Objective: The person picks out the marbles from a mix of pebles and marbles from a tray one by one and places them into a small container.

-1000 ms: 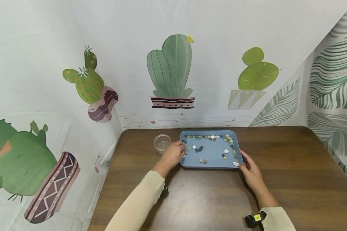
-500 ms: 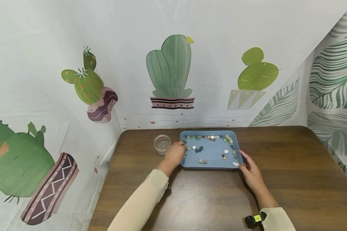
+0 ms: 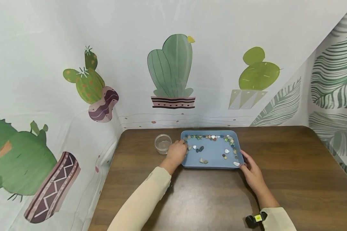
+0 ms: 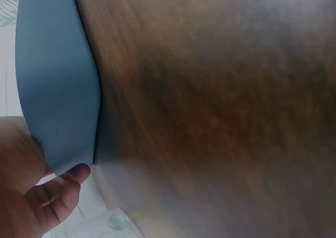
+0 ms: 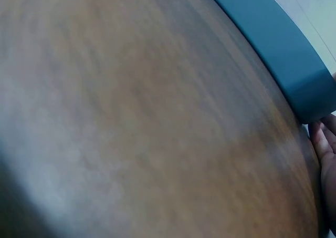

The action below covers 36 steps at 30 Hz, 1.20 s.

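From far away I watch a black gadget (image 3: 251,221) with a round end. A yellow sticker (image 3: 258,218) is on it, with marks too small to read. Just beside the gadget is the right sleeve (image 3: 278,219), plain cream. Well to its left is the long cream left sleeve (image 3: 143,200), softly creased. The left hand (image 3: 176,152) and right hand (image 3: 252,172) are bare.
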Tool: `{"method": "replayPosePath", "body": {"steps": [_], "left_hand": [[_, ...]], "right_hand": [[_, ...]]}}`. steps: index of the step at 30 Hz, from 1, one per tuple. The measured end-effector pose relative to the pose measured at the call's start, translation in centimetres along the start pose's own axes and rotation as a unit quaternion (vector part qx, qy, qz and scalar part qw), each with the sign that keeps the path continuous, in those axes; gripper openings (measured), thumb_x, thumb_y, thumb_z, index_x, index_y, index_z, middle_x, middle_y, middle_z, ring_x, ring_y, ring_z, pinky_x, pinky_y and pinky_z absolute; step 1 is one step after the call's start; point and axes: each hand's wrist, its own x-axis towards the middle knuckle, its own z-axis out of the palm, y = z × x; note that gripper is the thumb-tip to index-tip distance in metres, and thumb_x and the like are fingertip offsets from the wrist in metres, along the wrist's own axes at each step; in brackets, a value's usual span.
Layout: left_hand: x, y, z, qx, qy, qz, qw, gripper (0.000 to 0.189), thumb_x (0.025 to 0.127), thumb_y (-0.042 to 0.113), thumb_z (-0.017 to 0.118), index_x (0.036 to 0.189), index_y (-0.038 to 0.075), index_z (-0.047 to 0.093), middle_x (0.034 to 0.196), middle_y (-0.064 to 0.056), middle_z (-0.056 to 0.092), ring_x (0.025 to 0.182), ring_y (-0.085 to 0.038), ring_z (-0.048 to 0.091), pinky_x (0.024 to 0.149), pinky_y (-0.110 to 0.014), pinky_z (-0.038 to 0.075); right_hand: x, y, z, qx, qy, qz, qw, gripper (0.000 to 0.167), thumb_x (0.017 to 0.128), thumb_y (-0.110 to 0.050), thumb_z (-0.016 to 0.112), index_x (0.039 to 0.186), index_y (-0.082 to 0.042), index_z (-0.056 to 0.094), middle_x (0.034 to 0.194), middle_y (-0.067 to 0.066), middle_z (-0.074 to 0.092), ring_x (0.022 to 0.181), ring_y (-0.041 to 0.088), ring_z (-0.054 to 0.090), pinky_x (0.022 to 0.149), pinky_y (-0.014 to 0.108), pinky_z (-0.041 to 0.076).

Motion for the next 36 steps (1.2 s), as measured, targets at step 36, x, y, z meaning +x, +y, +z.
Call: {"method": "replayPosePath", "body": {"steps": [36], "left_hand": [[0.6, -0.6, 0.8, -0.02, 0.019, 0.01, 0.9996, 0.021, 0.091, 0.013, 0.07, 0.11, 0.019, 0.076, 0.129, 0.0, 0.068, 0.099, -0.021, 0.068, 0.08, -0.036, 0.06]], "right_hand": [[-0.1, -0.5, 0.0, -0.007, -0.003, 0.003, 1.0, 0.06, 0.098, 0.003, 0.052, 0.155, -0.01, 0.039, 0.152, 0.025, 0.046, 0.119, -0.005, 0.044, 0.09, -0.004, 0.035]]}}
